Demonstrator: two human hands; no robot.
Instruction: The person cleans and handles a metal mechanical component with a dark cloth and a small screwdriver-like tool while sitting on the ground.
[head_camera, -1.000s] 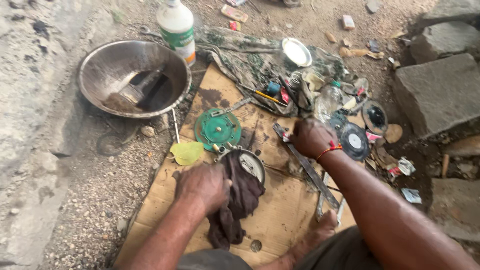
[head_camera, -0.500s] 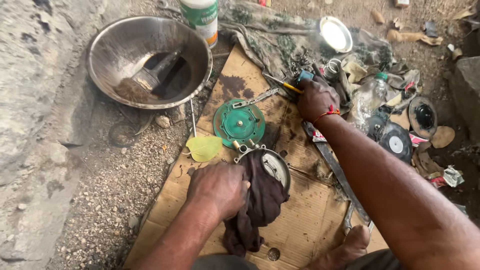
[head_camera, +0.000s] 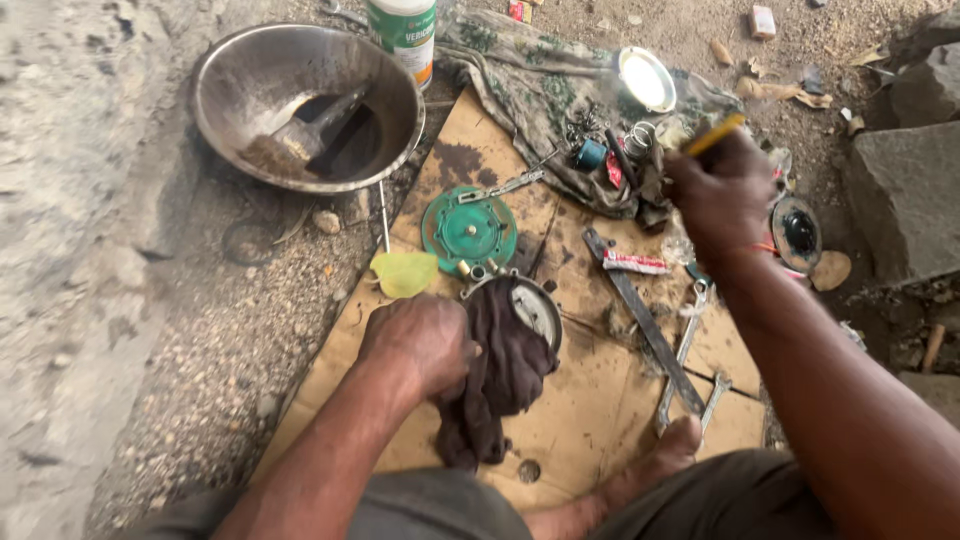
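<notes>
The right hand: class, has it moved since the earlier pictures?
Yes. The right hand has left the cardboard sheet and lifted a yellow-handled tool toward the patterned cloth.

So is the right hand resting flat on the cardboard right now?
No, the right hand is raised above the clutter, fingers closed around a yellow-handled tool, well off the cardboard.

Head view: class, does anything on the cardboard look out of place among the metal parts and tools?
Yes: a yellow-green leaf lies on the cardboard's left edge, beside the green disc. It is the one plant item among metal parts. The cardboard also shows dark stains.
</notes>
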